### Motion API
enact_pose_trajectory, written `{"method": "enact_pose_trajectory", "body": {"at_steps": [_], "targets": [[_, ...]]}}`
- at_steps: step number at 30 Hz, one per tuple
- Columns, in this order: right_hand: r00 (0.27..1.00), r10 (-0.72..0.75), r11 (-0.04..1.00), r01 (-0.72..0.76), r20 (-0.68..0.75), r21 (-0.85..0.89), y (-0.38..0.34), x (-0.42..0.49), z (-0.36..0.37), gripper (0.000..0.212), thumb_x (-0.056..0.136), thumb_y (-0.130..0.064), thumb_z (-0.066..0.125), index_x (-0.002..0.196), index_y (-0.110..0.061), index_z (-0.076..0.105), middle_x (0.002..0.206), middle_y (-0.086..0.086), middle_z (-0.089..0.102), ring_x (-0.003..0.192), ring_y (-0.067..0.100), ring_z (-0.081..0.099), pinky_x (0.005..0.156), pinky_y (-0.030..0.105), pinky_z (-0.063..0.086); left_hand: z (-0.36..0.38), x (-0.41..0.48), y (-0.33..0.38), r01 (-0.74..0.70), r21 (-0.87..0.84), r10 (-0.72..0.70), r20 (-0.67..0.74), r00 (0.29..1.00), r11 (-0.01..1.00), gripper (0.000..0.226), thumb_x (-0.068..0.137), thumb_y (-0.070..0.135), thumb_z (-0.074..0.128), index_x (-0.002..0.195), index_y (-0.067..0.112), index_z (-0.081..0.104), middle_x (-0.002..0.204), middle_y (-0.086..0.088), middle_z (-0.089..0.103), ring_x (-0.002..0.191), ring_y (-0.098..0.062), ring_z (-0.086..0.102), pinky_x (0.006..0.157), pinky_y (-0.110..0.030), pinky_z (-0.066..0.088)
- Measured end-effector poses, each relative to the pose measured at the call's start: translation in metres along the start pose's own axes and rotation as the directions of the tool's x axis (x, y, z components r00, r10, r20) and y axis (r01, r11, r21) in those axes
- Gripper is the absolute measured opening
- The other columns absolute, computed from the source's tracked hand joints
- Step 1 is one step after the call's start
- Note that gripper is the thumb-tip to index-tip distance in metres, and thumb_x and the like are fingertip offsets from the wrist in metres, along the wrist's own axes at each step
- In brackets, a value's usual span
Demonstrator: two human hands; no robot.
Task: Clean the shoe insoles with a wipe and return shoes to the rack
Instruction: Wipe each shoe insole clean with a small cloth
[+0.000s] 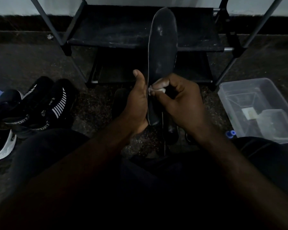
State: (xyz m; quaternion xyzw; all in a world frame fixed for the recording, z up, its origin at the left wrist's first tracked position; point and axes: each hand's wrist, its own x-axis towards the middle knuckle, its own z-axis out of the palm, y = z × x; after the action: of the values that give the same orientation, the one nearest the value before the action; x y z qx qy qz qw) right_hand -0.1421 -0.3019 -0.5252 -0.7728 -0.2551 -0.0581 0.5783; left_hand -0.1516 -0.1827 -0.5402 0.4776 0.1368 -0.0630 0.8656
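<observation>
The person sits on the floor with the insole (162,47) stood nearly upright between the two hands, heel end down and toe end rising well above the grip, so that it overlaps the dark shelves of the shoe rack (140,30) beyond. The left hand (137,103) has it by the lower part. The thumb lies straight up along the near edge and the palm is pressed to the side. The fingers are out of sight behind the insole, though they must be wrapped round the back to steady it. Held this way, the top face is turned towards the right hand (181,100) and stays firm under rubbing.

The right hand is curled tight, its fingertips pinching a small bunched white wipe (157,90) against the insole's edge, level with the left thumb's base. I judge the cleaning to be under way at the lower end. Pale smears show higher up, above the grip, near the toe.

The room is dim, so a good deal is unclear. Directly below the grip lie dark shapes on the floor (93,103), perhaps a shoe or the second insole; I cannot tell which. Left of the grip a cluster of black striped shoes (45,103) waits off the rack, some cut by the frame edge. To the right sits a clear plastic tub (256,90) whose contents are too murky to name, with a small blue cap (230,133) just beside it.
</observation>
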Motion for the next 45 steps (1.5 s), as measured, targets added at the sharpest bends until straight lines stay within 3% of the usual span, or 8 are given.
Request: {"method": "enact_pose_trajectory", "body": {"at_steps": [8, 12, 17, 21, 24, 35, 41, 45], "targets": [[0.997, -0.031, 0.999, 0.028, -0.077, -0.032, 0.003, 0.0, 0.002, 0.004, 0.087, -0.004, 0.071, 0.087, -0.009, 0.071, 0.087, -0.003, 0.073, 0.084, 0.007, 0.069, 0.077, 0.023, 0.055, -0.001, -0.002, -0.004, 0.035, 0.027, -0.036, 0.036, 0.999, 0.999, 0.085, 0.094, 0.068, 0.013, 0.143, 0.006, 0.043, 0.145, -0.019, 0.047, 0.132, -0.028, 0.049, 0.103, -0.04, 0.047], [0.981, -0.005, 1.0, 0.006, 0.196, -0.002, 0.003, 0.002, -0.008, 0.006, 0.084, -0.003, 0.072, 0.086, -0.008, 0.073, 0.086, -0.001, 0.074, 0.081, 0.009, 0.07, 0.077, 0.026, 0.056, -0.002, 0.0, -0.001, 0.017, 0.012, -0.018, 0.007, 1.0, 1.0, 0.08, 0.096, 0.065, 0.015, 0.136, 0.006, 0.051, 0.134, -0.018, 0.058, 0.122, -0.026, 0.059, 0.098, -0.039, 0.051], [0.994, -0.016, 0.999, 0.012, -0.104, -0.035, 0.007, 0.001, 0.002, 0.004, 0.087, -0.005, 0.071, 0.087, -0.01, 0.071, 0.085, -0.006, 0.071, 0.083, 0.003, 0.068, 0.076, 0.018, 0.053, -0.002, 0.003, -0.005, 0.034, 0.045, -0.034, 0.009, 0.999, 0.998, 0.083, 0.094, 0.067, 0.014, 0.141, 0.006, 0.046, 0.139, -0.018, 0.053, 0.128, -0.027, 0.053, 0.102, -0.041, 0.047], [0.993, 0.008, 1.0, -0.006, 0.121, -0.018, 0.005, -0.002, 0.001, 0.007, 0.085, -0.003, 0.072, 0.087, -0.01, 0.072, 0.086, -0.003, 0.074, 0.082, 0.007, 0.07, 0.076, 0.022, 0.055, -0.002, 0.001, -0.003, 0.028, -0.004, -0.028, -0.01, 1.0, 1.0, 0.08, 0.096, 0.065, 0.017, 0.134, 0.004, 0.052, 0.132, -0.018, 0.059, 0.122, -0.026, 0.059, 0.099, -0.039, 0.049], [0.997, 0.069, 0.997, -0.07, -0.02, -0.039, 0.007, -0.001, 0.003, 0.006, 0.085, -0.008, 0.074, 0.084, -0.014, 0.071, 0.081, -0.01, 0.071, 0.078, 0.002, 0.068, 0.073, 0.016, 0.052, -0.001, 0.0, 0.0, 0.027, 0.002, -0.027, 0.021, 0.999, 1.0, 0.07, 0.099, 0.059, 0.023, 0.13, 0.005, 0.055, 0.133, -0.017, 0.055, 0.122, -0.028, 0.055, 0.097, -0.037, 0.05], [0.996, 0.066, 0.983, -0.075, -0.059, -0.167, 0.014, -0.001, 0.003, 0.007, 0.085, -0.014, 0.075, 0.081, -0.013, 0.069, 0.08, -0.01, 0.068, 0.077, 0.003, 0.065, 0.07, 0.02, 0.051, 0.0, -0.001, 0.012, 0.078, -0.001, -0.078, -0.017, 0.997, 0.997, 0.05, 0.103, 0.043, 0.032, 0.109, 0.002, 0.06, 0.08, -0.01, 0.071, 0.066, -0.017, 0.067, 0.066, -0.025, 0.058], [0.998, 0.042, 0.987, -0.035, 0.045, -0.154, 0.006, -0.009, 0.015, 0.01, 0.087, -0.01, 0.071, 0.096, -0.013, 0.069, 0.084, -0.005, 0.068, 0.079, 0.006, 0.064, 0.075, 0.022, 0.054, 0.0, 0.0, 0.008, 0.08, 0.041, -0.076, -0.097, 0.992, 0.996, 0.067, 0.099, 0.052, 0.035, 0.13, -0.006, 0.052, 0.127, -0.023, 0.061, 0.117, -0.029, 0.061, 0.095, -0.031, 0.053], [0.976, 0.166, 0.966, -0.19, -0.145, -0.174, 0.019, 0.001, 0.005, 0.013, 0.088, -0.026, 0.073, 0.096, -0.016, 0.071, 0.092, -0.001, 0.07, 0.084, 0.009, 0.068, 0.078, 0.031, 0.057, -0.002, 0.002, 0.008, 0.044, -0.016, -0.045, -0.075, 0.996, 0.999, 0.054, 0.103, 0.044, 0.028, 0.113, 0.001, 0.059, 0.092, -0.013, 0.071, 0.081, -0.02, 0.07, 0.072, -0.027, 0.059]]}}
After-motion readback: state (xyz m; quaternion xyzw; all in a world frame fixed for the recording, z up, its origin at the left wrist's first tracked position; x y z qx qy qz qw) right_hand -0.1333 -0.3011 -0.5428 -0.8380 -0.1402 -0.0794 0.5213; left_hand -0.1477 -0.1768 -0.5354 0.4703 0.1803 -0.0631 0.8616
